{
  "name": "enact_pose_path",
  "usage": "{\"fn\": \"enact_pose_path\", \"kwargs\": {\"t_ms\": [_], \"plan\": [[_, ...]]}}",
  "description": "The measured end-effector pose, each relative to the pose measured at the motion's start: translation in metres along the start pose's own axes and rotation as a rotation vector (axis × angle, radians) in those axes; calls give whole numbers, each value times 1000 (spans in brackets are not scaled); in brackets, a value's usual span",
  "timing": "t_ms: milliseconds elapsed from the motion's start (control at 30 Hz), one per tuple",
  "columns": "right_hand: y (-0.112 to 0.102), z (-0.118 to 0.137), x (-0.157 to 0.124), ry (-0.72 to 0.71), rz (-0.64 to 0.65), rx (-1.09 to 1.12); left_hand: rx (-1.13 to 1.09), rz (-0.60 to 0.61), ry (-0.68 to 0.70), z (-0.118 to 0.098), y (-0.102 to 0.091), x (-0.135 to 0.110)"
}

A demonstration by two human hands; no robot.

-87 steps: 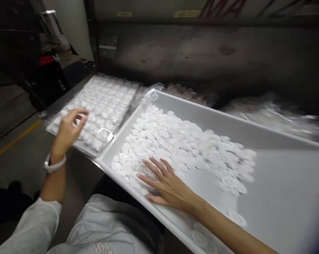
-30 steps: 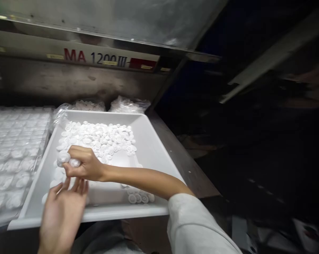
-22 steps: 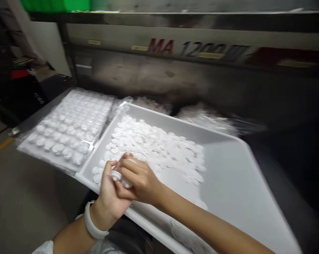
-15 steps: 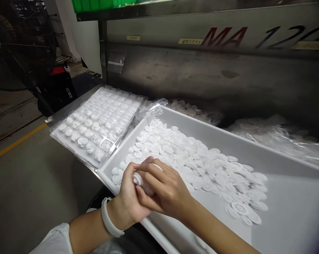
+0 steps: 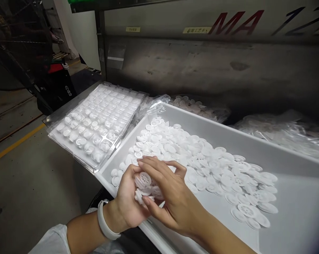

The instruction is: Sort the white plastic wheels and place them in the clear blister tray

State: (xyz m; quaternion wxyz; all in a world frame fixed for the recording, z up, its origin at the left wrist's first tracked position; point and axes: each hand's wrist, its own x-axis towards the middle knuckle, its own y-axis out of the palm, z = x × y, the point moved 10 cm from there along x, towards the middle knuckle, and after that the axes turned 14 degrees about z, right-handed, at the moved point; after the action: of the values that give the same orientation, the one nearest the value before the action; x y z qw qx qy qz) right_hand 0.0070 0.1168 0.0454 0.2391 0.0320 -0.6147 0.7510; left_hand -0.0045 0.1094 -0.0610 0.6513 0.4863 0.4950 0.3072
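Note:
My left hand [image 5: 129,204] is cupped, palm up, around several small white plastic wheels [image 5: 144,180] with spokes and hubs. Curved over the same wheels from the right is my right hand [image 5: 173,192], its thumb near the lower ones and its fingers covering part of the handful. Both hands are above the near left edge of a light grey bin [image 5: 212,130]. Inside that bin spreads a loose pile of white plastic discs [image 5: 201,158], many of them spoked. How many wheels lie in my palm is partly hidden.
Left of the bin, clear compartment trays [image 5: 95,123] filled with white parts rest on a metal surface. Clear plastic bags [image 5: 283,130] of parts sit behind the bin, below a machine panel [image 5: 175,63]. A yellow floor line [image 5: 18,143] runs at far left.
My right hand has loosened and its fingers have lifted apart, so more of the white wheels in my left palm now show. The view has shifted slightly.

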Motion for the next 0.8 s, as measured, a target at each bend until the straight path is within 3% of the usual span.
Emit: {"fn": "enact_pose_path", "kwargs": {"t_ms": [167, 467, 800], "plan": [[-2, -25, -7, 198, 34, 80, 9, -48, 25, -5, 1, -2], [8, -57, -27, 534, 145, 601, 65, -7, 110, -13, 13, -9], [7, -64, -15, 555, 48, 711, 166, 53, 76, -6, 18, -4]]}}
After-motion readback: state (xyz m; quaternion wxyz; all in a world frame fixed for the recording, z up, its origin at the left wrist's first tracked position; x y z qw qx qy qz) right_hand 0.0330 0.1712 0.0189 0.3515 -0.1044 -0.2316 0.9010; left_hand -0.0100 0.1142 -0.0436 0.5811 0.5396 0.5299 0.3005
